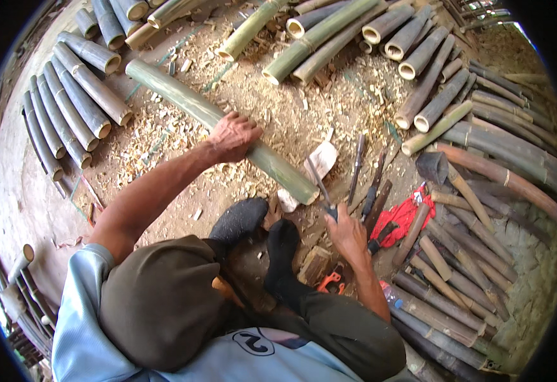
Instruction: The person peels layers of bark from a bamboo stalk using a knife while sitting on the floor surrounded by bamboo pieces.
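Observation:
A length of green bamboo (pixel 176 95) lies slantwise in front of me, from the upper left down to its open end near my feet. My left hand (pixel 235 135) is wrapped over its middle, gripping it. My right hand (pixel 347 230) is closed round the dark handle of a narrow-bladed knife (pixel 320 180). The blade points up and away, just beside the bamboo's near end; I cannot tell whether they touch. Behind the blade lies a pale, whitish piece (pixel 323 156) whose kind is unclear.
Long slim tools (pixel 357 169) lie right of the knife, near a red cloth (pixel 400 219). An orange-handled tool (pixel 332 280) sits by my dark-socked foot (pixel 283 254). Cut bamboo tubes (pixel 78 89) line the left, with more (pixel 329 39) at the back and right. Pale shavings (pixel 164 143) litter the ground.

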Motion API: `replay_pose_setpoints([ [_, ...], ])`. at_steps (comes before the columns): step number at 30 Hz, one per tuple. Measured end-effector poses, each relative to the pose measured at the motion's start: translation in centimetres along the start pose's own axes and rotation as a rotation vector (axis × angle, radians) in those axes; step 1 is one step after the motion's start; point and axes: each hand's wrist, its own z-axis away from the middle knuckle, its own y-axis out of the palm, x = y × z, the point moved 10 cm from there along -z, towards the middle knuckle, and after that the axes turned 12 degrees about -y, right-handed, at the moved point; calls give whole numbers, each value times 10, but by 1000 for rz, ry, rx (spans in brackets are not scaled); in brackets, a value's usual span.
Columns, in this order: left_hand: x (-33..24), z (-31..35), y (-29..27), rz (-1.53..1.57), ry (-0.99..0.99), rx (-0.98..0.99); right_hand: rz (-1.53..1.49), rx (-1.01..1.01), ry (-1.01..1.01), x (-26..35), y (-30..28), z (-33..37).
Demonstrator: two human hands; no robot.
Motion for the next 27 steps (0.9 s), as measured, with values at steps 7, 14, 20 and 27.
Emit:
replay_pose_setpoints([
  [7,-1,24,-21,45,17,-289,-264,-621,-473,76,-81,36],
  [14,-6,35,10,-30,-7,-288,-79,-41,-6,12,2,5],
  [20,6,42,-15,-112,-40,-379,-356,-643,-385,75,-87,30],
  [27,-7,39,-5,-80,-44,-344,-52,7,44,-6,5,7],
])
